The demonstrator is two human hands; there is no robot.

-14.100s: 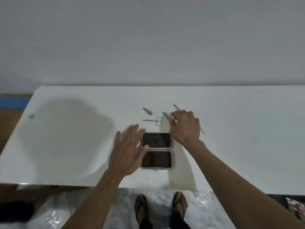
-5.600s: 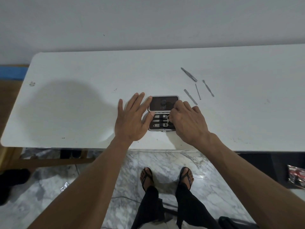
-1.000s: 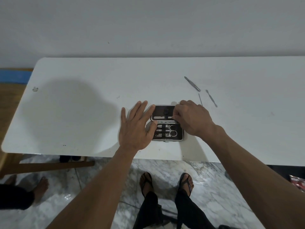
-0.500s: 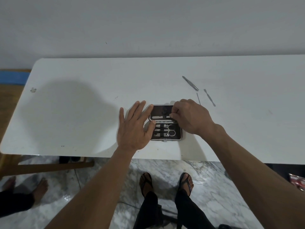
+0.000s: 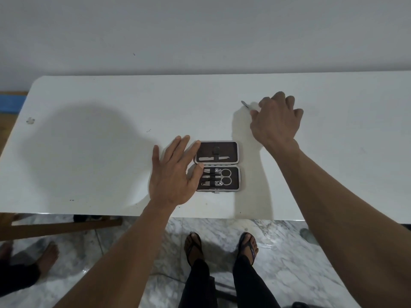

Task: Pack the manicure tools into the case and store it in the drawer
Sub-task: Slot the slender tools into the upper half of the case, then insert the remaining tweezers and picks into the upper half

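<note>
Packing continues: flat, empty left hand (image 5: 172, 174) steadies the open case (image 5: 218, 166); beyond it, right hand (image 5: 275, 121) pinches a metal tool (image 5: 245, 104), next needing slotting under a strap.

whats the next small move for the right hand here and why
Probably pinch the thin metal tool poking out beside the right hand and carry it to the open case. The far half holds only one tool, and the left hand already steadies the case.

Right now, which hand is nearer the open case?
Left. The left hand lies flat at the open case, fingers against its left edge. The right hand is apart from it, up and to the right, at a loose tool.
</note>
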